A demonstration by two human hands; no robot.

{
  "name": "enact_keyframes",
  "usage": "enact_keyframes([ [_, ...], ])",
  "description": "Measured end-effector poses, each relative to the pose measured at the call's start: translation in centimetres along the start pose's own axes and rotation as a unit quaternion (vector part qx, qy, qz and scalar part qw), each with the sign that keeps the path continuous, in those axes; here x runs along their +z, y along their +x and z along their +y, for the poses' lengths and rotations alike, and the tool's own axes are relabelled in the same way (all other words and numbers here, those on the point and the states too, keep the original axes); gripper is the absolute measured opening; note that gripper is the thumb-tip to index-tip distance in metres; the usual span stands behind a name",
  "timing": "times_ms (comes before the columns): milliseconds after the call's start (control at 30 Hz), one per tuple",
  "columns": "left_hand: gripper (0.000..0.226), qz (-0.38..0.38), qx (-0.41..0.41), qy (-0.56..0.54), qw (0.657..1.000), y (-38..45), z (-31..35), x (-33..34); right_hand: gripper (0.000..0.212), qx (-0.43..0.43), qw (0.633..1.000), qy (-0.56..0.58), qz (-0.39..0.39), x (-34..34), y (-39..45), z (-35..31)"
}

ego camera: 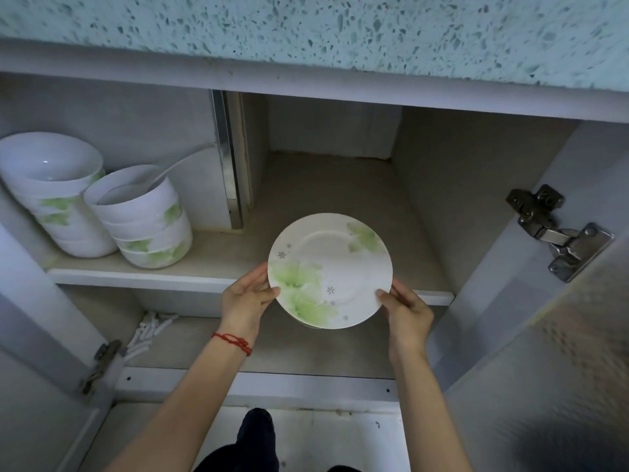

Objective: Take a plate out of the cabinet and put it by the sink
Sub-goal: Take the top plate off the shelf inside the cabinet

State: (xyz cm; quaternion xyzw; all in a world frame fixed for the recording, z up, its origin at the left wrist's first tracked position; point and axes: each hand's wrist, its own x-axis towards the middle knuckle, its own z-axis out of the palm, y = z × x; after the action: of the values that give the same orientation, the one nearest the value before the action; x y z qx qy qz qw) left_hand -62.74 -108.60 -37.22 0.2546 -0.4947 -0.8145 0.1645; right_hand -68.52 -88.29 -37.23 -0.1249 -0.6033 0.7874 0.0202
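A white plate (335, 267) with green flower prints is tilted toward me at the front edge of the open cabinet's shelf (143, 275). My left hand (246, 296), with a red string on the wrist, grips the plate's left rim. My right hand (406, 310) grips its lower right rim. The rim of another plate seems to show just under the held one, but I cannot tell for sure. The sink is not in view.
Two stacks of white bowls (102, 202) with green prints stand on the shelf's left, a white spoon in the nearer stack. The speckled countertop (340, 32) overhangs the cabinet. The right door (551, 335) hangs open with its metal hinge (558, 233). White items (146, 335) lie on the lower level.
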Motion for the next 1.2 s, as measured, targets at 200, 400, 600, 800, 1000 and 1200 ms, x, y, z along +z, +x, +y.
enact_keyframes([
  [200, 0.057, 0.003, -0.013, 0.047, 0.999, 1.1, 0.0, 0.6, 0.034, 0.009, 1.000, 0.002, 0.011, -0.5, 1.2, 0.1],
  [400, 0.048, 0.044, -0.052, 0.073, 0.995, 0.8, 0.6, 1.9, 0.039, 0.041, 0.998, -0.008, 0.040, -0.9, 1.0, -1.4],
  [600, 0.029, 0.050, -0.094, 0.112, 0.988, -1.0, 1.5, 2.2, 0.038, 0.080, 0.995, -0.029, 0.046, -1.3, -0.2, -2.3],
  [800, 0.030, 0.071, -0.129, 0.167, 0.975, -3.5, 3.1, 1.3, 0.035, 0.113, 0.990, -0.064, 0.053, -1.8, -3.5, -4.3],
  [1000, 0.022, 0.055, -0.145, 0.185, 0.970, -7.7, 6.6, 1.0, 0.034, 0.117, 0.988, -0.090, 0.053, -2.4, -7.5, -7.3],
  [1200, 0.025, 0.074, -0.156, 0.190, 0.967, -11.4, 9.9, 1.3, 0.032, 0.144, 0.983, -0.097, 0.067, -2.7, -11.0, -11.2],
])
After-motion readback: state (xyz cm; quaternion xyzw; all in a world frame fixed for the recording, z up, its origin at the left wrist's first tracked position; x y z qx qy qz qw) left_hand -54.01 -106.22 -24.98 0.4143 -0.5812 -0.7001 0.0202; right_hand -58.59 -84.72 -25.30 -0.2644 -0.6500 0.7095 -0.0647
